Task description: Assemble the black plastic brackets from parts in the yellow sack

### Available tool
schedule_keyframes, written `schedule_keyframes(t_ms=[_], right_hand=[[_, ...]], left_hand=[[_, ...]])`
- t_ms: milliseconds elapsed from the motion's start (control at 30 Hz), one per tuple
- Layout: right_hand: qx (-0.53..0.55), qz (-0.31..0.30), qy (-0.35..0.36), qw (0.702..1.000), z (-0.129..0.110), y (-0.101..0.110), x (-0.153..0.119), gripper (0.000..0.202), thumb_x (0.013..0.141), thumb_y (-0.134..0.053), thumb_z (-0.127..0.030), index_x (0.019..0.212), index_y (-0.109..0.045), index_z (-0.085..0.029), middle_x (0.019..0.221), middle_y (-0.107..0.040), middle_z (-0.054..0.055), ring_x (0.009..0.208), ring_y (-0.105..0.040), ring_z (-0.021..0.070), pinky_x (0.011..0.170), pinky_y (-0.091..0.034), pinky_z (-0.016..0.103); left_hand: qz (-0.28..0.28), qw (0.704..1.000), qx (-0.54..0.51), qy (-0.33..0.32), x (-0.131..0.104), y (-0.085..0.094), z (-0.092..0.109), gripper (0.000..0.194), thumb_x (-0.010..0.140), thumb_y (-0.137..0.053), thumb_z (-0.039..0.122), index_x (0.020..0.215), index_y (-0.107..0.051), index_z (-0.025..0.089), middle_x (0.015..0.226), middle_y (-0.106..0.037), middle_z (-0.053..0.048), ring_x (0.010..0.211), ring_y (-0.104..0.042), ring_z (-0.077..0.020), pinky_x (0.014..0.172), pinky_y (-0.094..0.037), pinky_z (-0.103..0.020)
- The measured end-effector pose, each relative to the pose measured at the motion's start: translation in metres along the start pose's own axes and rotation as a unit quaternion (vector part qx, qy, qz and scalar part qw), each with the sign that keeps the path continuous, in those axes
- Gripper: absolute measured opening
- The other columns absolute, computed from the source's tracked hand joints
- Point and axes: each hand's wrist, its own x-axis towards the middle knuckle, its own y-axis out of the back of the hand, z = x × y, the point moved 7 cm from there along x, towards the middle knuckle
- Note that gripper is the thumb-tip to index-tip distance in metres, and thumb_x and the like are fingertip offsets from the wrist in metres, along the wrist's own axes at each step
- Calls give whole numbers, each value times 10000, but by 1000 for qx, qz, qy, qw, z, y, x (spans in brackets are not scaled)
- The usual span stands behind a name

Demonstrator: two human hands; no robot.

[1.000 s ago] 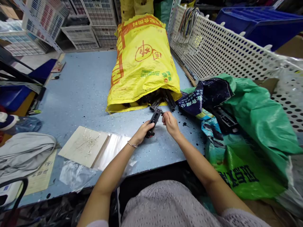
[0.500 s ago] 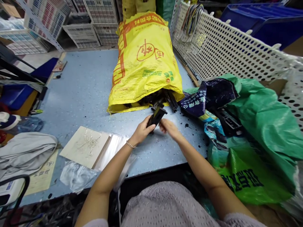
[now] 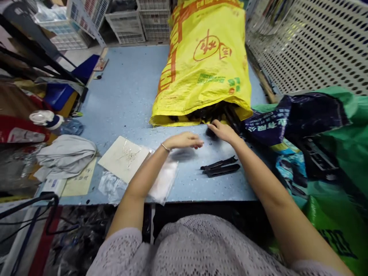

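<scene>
My left hand (image 3: 185, 141) hovers over the blue tabletop, fingers stretched out loosely, with nothing in it. At the mouth of the yellow woven bag (image 3: 212, 82) is my right hand (image 3: 222, 131), its fingers closed on a black plastic part (image 3: 211, 133) that is mostly hidden beneath them. More black parts (image 3: 205, 112) show inside the bag's opening. Between my forearms, two long, narrow black plastic pieces (image 3: 221, 167) lie side by side on the table.
To the left are a beige board (image 3: 123, 158), clear plastic bags (image 3: 163, 180) and a grey cloth (image 3: 67, 155). A green bag (image 3: 352, 134) with black parts lies right, below a white perforated panel (image 3: 310, 46). White crates (image 3: 155, 25) stand behind the blue table (image 3: 123, 88).
The black part held in my left hand is gone from it, and two black pieces now lie on the table. My right hand has moved forward to the bag's mouth. The view has shifted.
</scene>
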Motion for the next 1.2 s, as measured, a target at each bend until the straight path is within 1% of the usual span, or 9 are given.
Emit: schedule_keyframes(t_ms=[100, 200, 433, 567, 667, 767, 900, 1000, 1200], right_hand=[[90, 12, 44, 995, 4, 9, -30, 335, 938, -413, -477, 1067, -581, -218, 931, -698, 69, 792, -656, 235, 734, -468, 331], [183, 14, 127, 975, -25, 10, -76, 235, 917, -449, -356, 1084, -545, -222, 886, -667, 29, 733, -632, 189, 688, -469, 299], [131, -71, 310, 939, -129, -50, -178, 228, 917, -504, -306, 1112, -602, -242, 999, -681, 76, 800, -650, 217, 703, -477, 322], [277, -112, 260, 918, -118, -61, -181, 344, 1011, -360, -383, 1316, -463, -263, 870, -704, 24, 707, -661, 176, 700, -491, 305], [269, -5, 197, 943, -98, -47, -165, 315, 1004, -380, -405, 1239, -495, -231, 941, -691, 58, 810, -651, 194, 759, -472, 329], [242, 20, 235, 941, -106, -45, -156, 231, 952, -477, -418, 1021, -564, -216, 953, -647, 66, 889, -604, 215, 788, -441, 340], [431, -104, 173, 879, -110, -65, -140, 337, 956, -400, -507, 781, -453, -225, 606, -452, -39, 524, -418, 126, 525, -362, 249], [510, -191, 124, 829, -103, -76, -144, 444, 967, -291, -595, 735, -397, -232, 529, -331, -75, 427, -266, 103, 428, -256, 227], [150, -35, 318, 936, -96, -71, -197, 407, 964, -421, -565, 891, -555, -187, 844, -601, 71, 762, -534, 192, 671, -401, 301]], left_hand=[[106, 990, -79, -38, -37, 63, 22, 375, 843, -641, 481, 949, -704, 127, 903, -722, -92, 776, -656, -135, 753, -517, -286], [246, 960, -124, -43, -76, 84, 25, 389, 842, -651, 491, 947, -693, 118, 889, -708, -92, 750, -644, -126, 712, -516, -262], [330, 880, -341, -7, -115, -39, -24, 387, 814, -707, 419, 1118, -597, 206, 1005, -654, -74, 861, -624, -188, 731, -527, -309], [362, 799, -480, -1, -140, -80, -45, 259, 827, -682, 355, 1007, -567, 208, 839, -584, -25, 654, -541, -122, 562, -465, -252], [298, 773, -559, -26, -143, -94, -39, 336, 806, -678, 425, 1012, -529, 206, 886, -571, -35, 611, -514, -92, 489, -412, -210], [250, 793, -555, -29, -134, -105, -28, 427, 772, -686, 482, 1037, -502, 204, 906, -565, -30, 578, -526, -81, 464, -415, -204], [308, 835, -455, -13, -120, -106, -25, 414, 784, -682, 431, 1051, -450, 215, 836, -579, 7, 615, -600, -118, 534, -502, -246], [378, 831, -408, -25, -118, -96, -27, 367, 789, -674, 406, 1000, -445, 213, 887, -595, 11, 635, -609, -108, 560, -517, -243], [394, 782, -482, -26, -120, -83, -29, 261, 812, -600, 385, 949, -500, 187, 901, -587, 2, 664, -603, -97, 616, -518, -246]])
